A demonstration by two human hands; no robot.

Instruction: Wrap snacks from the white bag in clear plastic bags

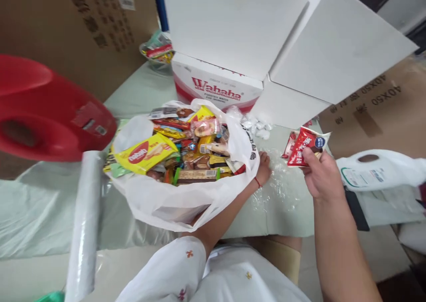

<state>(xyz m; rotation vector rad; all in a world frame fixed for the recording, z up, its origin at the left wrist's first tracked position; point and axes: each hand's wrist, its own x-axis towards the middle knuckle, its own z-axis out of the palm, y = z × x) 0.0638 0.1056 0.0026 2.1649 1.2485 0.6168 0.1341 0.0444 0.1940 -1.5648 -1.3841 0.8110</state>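
Observation:
My right hand (322, 171) grips small red snack packets (302, 149), its thumb across the front one. My left hand (264, 168) reaches around the right side of a white plastic bag (159, 208), beside its rim; its fingers look bent, and what they hold, if anything, is hidden. The wide-open bag is full of wrapped snacks, among them a yellow packet (146, 153) at the left and a bar with green ends (196, 176) near the front. Crumpled clear plastic (279, 182) lies between my two hands.
Behind the bag stands an open Wahaha box (216, 91). A red jug (49, 111) and plastic roll (84, 222) are at the left, a white bottle (379, 171) at the right. Farther back is a bowl of snacks (159, 53). Small white packets (258, 124) lie by the box.

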